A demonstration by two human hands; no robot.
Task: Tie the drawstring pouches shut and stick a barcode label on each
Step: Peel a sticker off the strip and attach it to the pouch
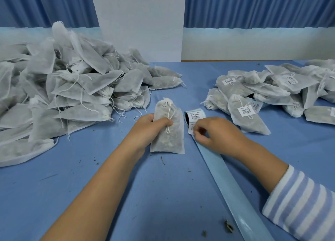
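Head view. Left grip (150, 124) curls round a tied pouch (167, 132) at the centre of the bench (126, 186) — thumb across its drawstring. Right grip (212, 132) pinches a barcode label (192, 128) at the label roll (195, 116), just right of the pouch. Unlabelled pouches (63, 88) lie far left; labelled pouches (272, 92) far right.

The pouch pile (72, 81) runs off the left edge; print on label roll (194, 114) is illegible.
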